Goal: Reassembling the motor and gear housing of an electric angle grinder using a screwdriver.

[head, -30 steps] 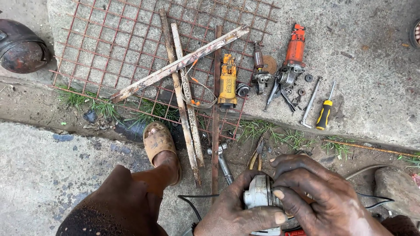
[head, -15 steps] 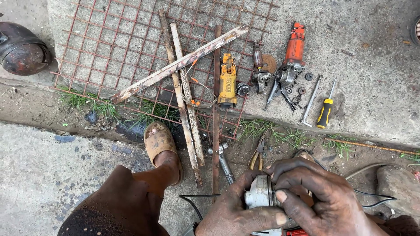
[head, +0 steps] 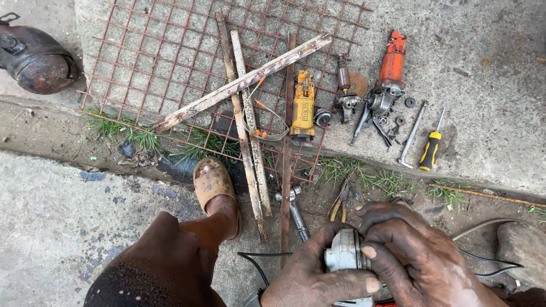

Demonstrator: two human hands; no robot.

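Dark rounded metal vessel far left on concrete. Rusty square-mesh steel grid flat on slab, rusty flat bars crossed on top. Sandalled foot at grid's lower edge. Left hand bottom centre, fingers curled around grey metal grinder housing. Right hand clamped over same housing from right, thumb pressing its face. Yellow power-tool body, orange grinder body, loose parts above. Yellow-handled screwdriver far right.

packages: none | labels: none legible | signs: none | screens: none
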